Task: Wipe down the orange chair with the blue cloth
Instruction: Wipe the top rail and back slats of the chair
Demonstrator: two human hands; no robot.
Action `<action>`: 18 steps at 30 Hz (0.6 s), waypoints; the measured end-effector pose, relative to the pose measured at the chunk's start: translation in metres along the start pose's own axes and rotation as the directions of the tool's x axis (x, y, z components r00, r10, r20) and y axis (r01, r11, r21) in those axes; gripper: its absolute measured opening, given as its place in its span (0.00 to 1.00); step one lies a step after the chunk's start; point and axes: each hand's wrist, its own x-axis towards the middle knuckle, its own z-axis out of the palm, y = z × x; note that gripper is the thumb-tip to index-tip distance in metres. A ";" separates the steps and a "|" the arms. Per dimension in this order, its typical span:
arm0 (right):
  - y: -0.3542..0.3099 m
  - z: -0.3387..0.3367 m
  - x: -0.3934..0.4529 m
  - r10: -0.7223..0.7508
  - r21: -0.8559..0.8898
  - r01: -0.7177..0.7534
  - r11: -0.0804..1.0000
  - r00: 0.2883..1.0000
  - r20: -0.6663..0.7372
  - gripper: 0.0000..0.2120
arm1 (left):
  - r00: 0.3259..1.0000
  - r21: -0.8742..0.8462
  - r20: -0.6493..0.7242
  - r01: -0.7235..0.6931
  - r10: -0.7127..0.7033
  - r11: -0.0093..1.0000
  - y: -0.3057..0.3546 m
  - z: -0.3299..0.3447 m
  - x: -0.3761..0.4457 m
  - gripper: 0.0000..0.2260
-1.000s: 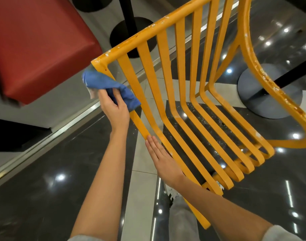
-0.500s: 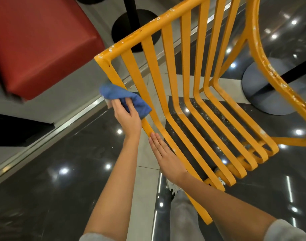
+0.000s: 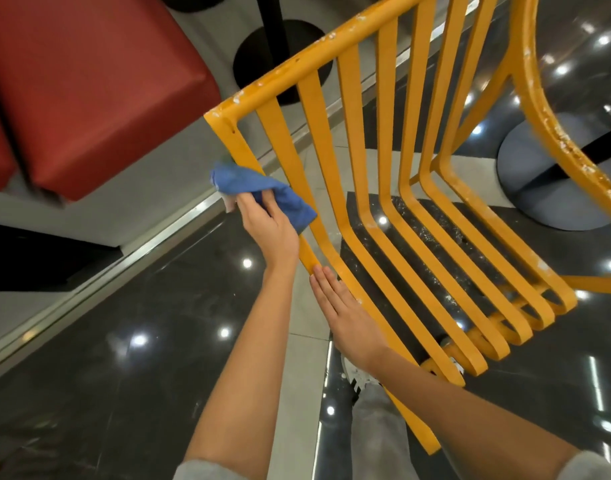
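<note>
Blue cloth [image 3: 262,194] pinched in my left hand [image 3: 271,230] rubs the orange chair [image 3: 366,188] side rail; right hand [image 3: 349,320] braces flat, fingers together. Next, probably, the slats.

Bright, even overhead light. Small white glare spots dot the glossy dark floor [image 3: 124,341]. Wide-angle lens bends the chair [image 3: 394,216] slats near frame edges. Red seat [image 3: 89,81] at left edge slightly smeared; centre sharp.

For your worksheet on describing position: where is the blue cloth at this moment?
In the head view, left of centre: the blue cloth is bunched in the left hand, pressed against the orange chair's leftmost slat.
</note>
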 end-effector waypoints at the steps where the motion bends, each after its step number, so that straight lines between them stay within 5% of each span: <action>1: 0.001 0.001 0.001 0.003 -0.005 -0.003 1.000 1.000 -0.010 0.47 | 0.999 -0.011 -0.039 -0.007 0.007 1.000 0.007 0.002 0.012 0.10; 5: 0.003 0.003 0.003 0.015 -0.004 -0.015 1.000 1.000 -0.021 0.48 | 0.985 -0.017 -0.143 -0.103 0.099 0.995 0.032 0.004 0.056 0.09; 11: 0.002 -0.006 0.005 0.007 -0.023 -0.008 1.000 0.998 -0.062 0.40 | 0.976 0.015 -0.058 -0.210 0.211 0.977 0.037 -0.010 0.072 0.12; 14: 0.007 -0.047 0.030 0.006 0.091 0.014 0.996 0.975 -0.224 0.24 | 0.976 0.027 -0.003 -0.218 0.219 0.975 0.042 -0.016 0.081 0.13; 18: 0.001 -0.138 0.113 0.028 0.164 0.071 0.984 0.843 -0.538 0.22 | 0.989 -0.018 0.005 -0.148 0.148 0.989 0.050 -0.023 0.083 0.12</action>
